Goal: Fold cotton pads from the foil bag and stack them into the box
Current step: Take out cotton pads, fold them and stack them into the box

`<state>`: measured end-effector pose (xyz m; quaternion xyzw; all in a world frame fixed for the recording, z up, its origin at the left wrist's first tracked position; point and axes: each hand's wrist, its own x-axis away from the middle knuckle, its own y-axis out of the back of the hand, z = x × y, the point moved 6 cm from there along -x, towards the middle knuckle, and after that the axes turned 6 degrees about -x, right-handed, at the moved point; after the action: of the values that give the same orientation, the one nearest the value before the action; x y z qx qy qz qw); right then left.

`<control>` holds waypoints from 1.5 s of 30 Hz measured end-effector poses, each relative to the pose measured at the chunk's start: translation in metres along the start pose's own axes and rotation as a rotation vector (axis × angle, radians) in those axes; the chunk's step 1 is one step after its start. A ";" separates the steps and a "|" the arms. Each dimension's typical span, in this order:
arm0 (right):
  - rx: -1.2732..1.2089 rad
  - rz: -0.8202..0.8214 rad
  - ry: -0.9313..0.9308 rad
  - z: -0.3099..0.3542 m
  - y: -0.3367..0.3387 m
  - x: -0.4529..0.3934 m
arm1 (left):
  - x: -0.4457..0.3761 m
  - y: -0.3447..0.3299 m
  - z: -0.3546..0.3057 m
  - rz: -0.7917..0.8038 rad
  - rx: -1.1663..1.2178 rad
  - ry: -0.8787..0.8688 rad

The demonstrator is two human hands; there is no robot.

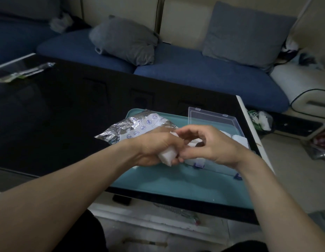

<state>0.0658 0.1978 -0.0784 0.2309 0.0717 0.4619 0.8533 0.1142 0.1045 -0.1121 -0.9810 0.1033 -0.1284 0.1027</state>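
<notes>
My left hand (156,148) grips a white cotton pad (167,155), its fingers curled round it above the teal mat (176,184). My right hand (210,142) meets it from the right, fingertips pinching the upper part of the same pad. The crumpled foil bag (138,127) lies just behind my left hand on the mat's far left corner. The clear plastic box (236,140) sits under and behind my right hand, lid (210,117) raised at the back, with white pads inside at its right end.
The mat lies at the near right corner of a black glass table (58,115). A plastic wrapper (25,71) lies at the table's far left. A blue sofa with grey cushions (125,40) runs behind. Bags sit on the floor to the right (261,120).
</notes>
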 end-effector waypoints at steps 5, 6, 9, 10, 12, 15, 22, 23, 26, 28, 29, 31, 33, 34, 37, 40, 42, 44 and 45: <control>-0.258 0.054 -0.046 -0.016 -0.001 -0.002 | 0.003 -0.007 0.006 0.083 -0.128 0.063; -0.261 0.051 -0.036 -0.016 -0.001 -0.002 | 0.001 -0.007 0.008 0.075 -0.129 0.070; -0.266 -0.007 -0.002 -0.017 0.006 0.000 | 0.001 -0.010 0.005 0.068 -0.097 0.046; -0.276 -0.065 0.007 -0.018 0.013 0.001 | 0.000 -0.009 0.004 0.053 -0.098 0.035; -0.257 -0.216 0.009 -0.022 0.029 0.004 | -0.002 -0.004 0.003 -0.027 -0.175 0.007; -0.228 -0.400 -0.003 -0.028 0.044 0.008 | -0.005 0.006 -0.004 -0.187 -0.383 -0.099; -0.385 -0.542 -0.141 -0.037 0.050 0.016 | -0.009 0.003 -0.010 -0.305 -0.478 -0.217; -0.413 -0.610 -0.166 -0.041 0.060 0.023 | -0.011 0.002 -0.011 -0.339 -0.558 -0.226; -0.312 -0.732 -0.295 -0.060 0.085 0.043 | -0.012 0.002 -0.015 -0.428 -0.940 -0.289; -0.190 -0.658 -0.428 -0.073 0.083 0.048 | -0.014 -0.004 -0.014 -0.366 -1.141 -0.342; -0.139 -0.599 -0.488 -0.080 0.078 0.048 | -0.017 -0.006 -0.009 -0.306 -1.224 -0.343; -0.023 -0.501 -0.566 -0.095 0.070 0.044 | -0.026 -0.012 0.006 -0.195 -1.364 -0.300; 0.104 -0.459 -0.602 -0.101 0.063 0.039 | -0.031 -0.015 0.018 -0.151 -1.472 -0.253; 0.157 -0.472 -0.610 -0.102 0.062 0.037 | -0.032 -0.016 0.021 -0.148 -1.507 -0.240; 0.199 -0.501 -0.625 -0.107 0.056 0.033 | -0.033 -0.019 0.022 -0.173 -1.537 -0.222; 0.220 -0.513 -0.641 -0.105 0.052 0.031 | -0.033 -0.021 0.022 -0.167 -1.540 -0.212; 0.223 -0.540 -0.683 -0.102 0.054 0.033 | -0.032 -0.022 0.021 -0.176 -1.528 -0.216; 0.310 -0.555 -0.703 -0.097 0.059 0.036 | -0.032 -0.023 0.021 -0.183 -1.522 -0.222; 0.355 -0.555 -0.700 -0.094 0.060 0.037 | -0.033 -0.023 0.021 -0.183 -1.521 -0.225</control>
<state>0.0096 0.2871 -0.1307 0.4871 -0.0833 0.0920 0.8645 0.0931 0.1374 -0.1346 -0.7933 0.0706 0.0702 -0.6006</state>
